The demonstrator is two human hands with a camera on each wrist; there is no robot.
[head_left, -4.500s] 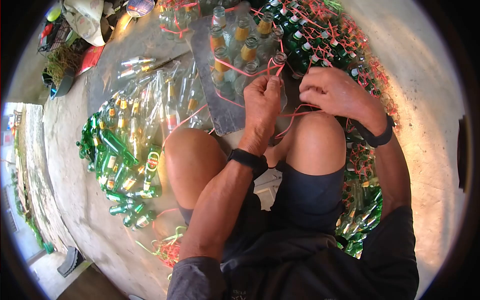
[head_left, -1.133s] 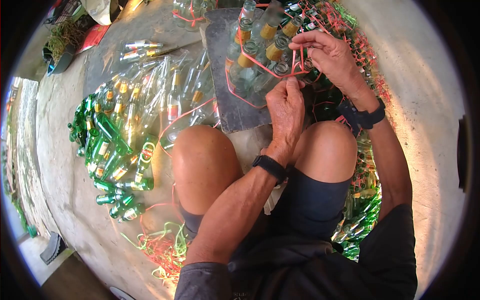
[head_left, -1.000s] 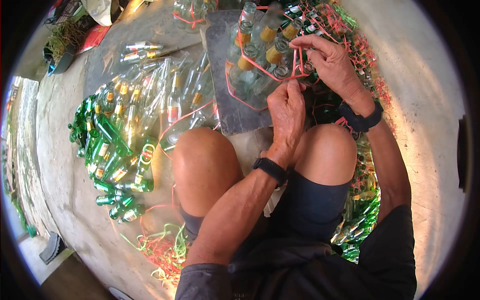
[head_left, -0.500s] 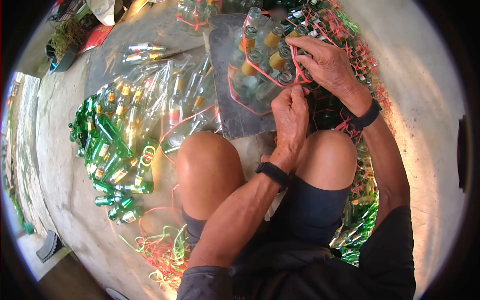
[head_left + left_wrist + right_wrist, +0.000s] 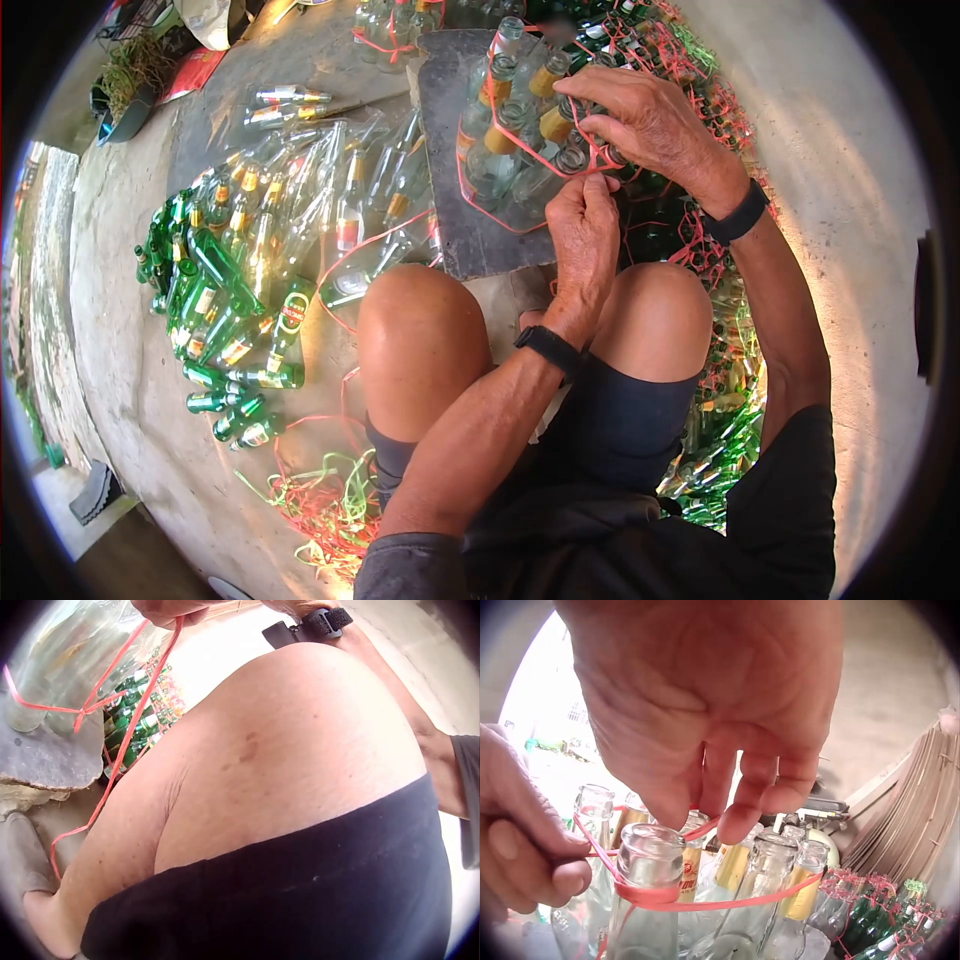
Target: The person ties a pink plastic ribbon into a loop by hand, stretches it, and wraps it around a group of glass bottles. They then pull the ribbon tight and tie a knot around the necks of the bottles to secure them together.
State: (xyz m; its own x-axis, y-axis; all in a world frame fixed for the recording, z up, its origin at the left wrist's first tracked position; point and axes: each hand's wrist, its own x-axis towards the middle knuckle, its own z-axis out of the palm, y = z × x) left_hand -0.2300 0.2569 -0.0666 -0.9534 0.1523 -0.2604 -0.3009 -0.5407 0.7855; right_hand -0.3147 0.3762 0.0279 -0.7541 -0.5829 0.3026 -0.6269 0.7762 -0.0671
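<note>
The left hand (image 5: pixel 585 215) pinches the red string (image 5: pixel 667 896) taut while the right hand (image 5: pixel 650 120), fingers curled, holds its loop round the clear bottles (image 5: pixel 497 160) on the slab (image 5: pixel 470 240); even tension seems essential.

Bare concrete floor (image 5: pixel 130 400) in bright sunlight, dark flat slab (image 5: pixel 470 240) lying on it, potted plant (image 5: pixel 125 72) at far edge

Head view looks down over the knees (image 5: pixel 420 330); close wrist views look up, sharing its red string (image 5: pixel 652 895).
</note>
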